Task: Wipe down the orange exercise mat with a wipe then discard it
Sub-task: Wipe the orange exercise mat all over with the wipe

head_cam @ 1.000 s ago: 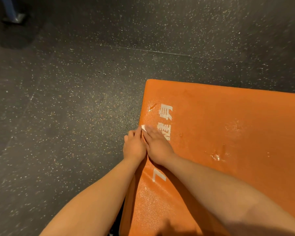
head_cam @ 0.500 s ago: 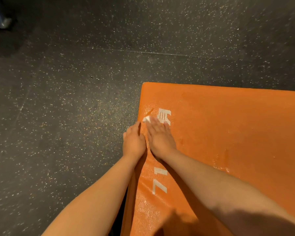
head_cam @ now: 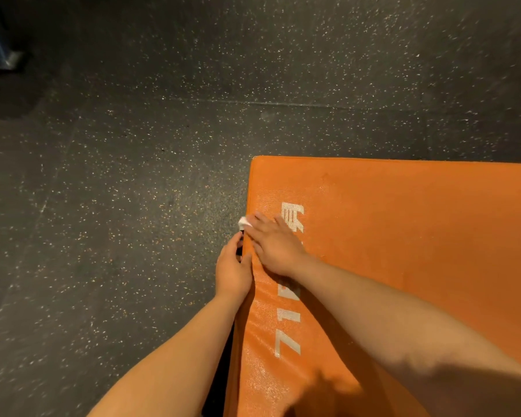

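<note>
The orange exercise mat (head_cam: 403, 230) fills the lower right, with white lettering along its left edge and a wet sheen there. My right hand (head_cam: 275, 243) lies flat on the mat near that edge, fingers straight, pressing a small white wipe (head_cam: 245, 221) that pokes out beyond my fingertips at the mat's rim. My left hand (head_cam: 233, 267) grips the mat's left side edge just below the wipe, thumb on the top face, fingers round the side.
Dark speckled rubber floor (head_cam: 118, 191) surrounds the mat to the left and beyond. A floor seam (head_cam: 283, 103) runs across behind the mat. A metal foot of some equipment (head_cam: 5, 60) stands at the far upper left.
My right hand has slid the wipe further along the mat's left edge, away from me. My left hand has followed along the side edge.
</note>
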A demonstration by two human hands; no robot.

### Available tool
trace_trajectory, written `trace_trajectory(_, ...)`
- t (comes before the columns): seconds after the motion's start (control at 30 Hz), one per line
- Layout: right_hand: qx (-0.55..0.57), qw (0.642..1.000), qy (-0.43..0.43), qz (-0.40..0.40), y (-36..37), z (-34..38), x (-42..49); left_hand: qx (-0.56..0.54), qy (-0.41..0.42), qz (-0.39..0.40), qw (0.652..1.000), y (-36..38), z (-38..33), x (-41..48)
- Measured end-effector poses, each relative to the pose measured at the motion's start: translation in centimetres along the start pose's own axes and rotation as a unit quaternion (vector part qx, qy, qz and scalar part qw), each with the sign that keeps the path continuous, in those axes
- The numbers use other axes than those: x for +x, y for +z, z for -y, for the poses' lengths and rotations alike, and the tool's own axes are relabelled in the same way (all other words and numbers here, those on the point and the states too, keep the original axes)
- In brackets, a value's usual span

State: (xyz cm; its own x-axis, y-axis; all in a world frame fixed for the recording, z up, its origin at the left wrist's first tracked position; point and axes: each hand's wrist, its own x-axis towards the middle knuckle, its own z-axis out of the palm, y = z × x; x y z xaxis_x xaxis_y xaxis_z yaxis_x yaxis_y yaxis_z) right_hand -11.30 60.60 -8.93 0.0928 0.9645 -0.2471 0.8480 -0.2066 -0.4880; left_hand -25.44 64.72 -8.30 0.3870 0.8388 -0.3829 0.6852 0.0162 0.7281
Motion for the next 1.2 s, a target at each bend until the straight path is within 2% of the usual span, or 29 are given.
trace_trajectory(0.07, 0.013, 0.994, 0.094, -0.049, -0.7, -1.2, -0.8, 0.05, 0.009, 0.014, 0.999, -0.2, -0.2, 0.0)
trace_trajectory(0.13, 0.041, 0.973, 0.208, -0.09, -1.0, -1.9, -1.6, 0.086, 0.015, 0.028, 0.996, -0.1, -0.5, 0.2)
trace_trajectory(0.2, 0.053, 0.964, 0.242, -0.099, -0.4, -1.2, -2.3, 0.103, 0.016, 0.025, 0.994, 0.1, -0.7, 0.0)
trace_trajectory(0.3, 0.062, 0.985, 0.152, -0.048, 1.1, 0.9, -3.6, 0.114, 0.009, 0.011, 0.993, 0.6, -0.9, -0.6)
trace_trajectory(0.4, 0.018, 0.998, 0.062, -0.009, 1.4, 0.6, -4.7, 0.115, 0.003, 0.014, 0.993, 0.5, -1.4, -0.9)
trace_trajectory(0.47, 0.007, 0.993, 0.11, -0.038, 0.6, -0.9, -4.7, 0.119, 0.001, 0.02, 0.993, 0.2, -1.6, -0.9)
trace_trajectory(0.57, 0.032, 0.959, 0.266, -0.087, -1.0, -3.4, -4.1, 0.11, -0.027, 0.034, 0.993, 0.0, -2.1, -0.5)
trace_trajectory(0.63, 0.04, 0.946, 0.305, -0.1, -1.4, -3.6, -3.0, 0.111, -0.031, 0.038, 0.993, 0.1, -2.4, 0.2)
trace_trajectory(0.73, 0.063, 0.969, 0.23, -0.061, -1.3, -1.5, -1.2, 0.106, -0.028, 0.045, 0.993, 0.2, -2.9, 1.7)
trace_trajectory(0.83, -0.006, 0.994, 0.109, -0.017, -1.0, -1.0, -0.4, 0.093, -0.001, 0.058, 0.994, 0.6, -3.6, 3.3)
trace_trajectory(0.9, -0.022, 0.991, 0.126, -0.044, -1.8, -2.9, -0.2, 0.091, 0.015, 0.058, 0.994, 0.8, -4.0, 4.4)
trace_trajectory(1.03, 0.001, 0.95, 0.293, -0.107, -3.1, -6.0, 0.1, 0.104, 0.017, 0.048, 0.993, 1.3, -4.3, 5.2)
trace_trajectory(1.1, 0.025, 0.951, 0.288, -0.107, -2.7, -4.8, 1.2, 0.096, 0.017, 0.041, 0.994, 1.4, -4.2, 5.2)
trace_trajectory(1.2, 0.034, 0.98, 0.182, -0.071, -2.2, -2.2, 2.7, 0.076, 0.018, 0.026, 0.997, 1.4, -4.2, 5.8)
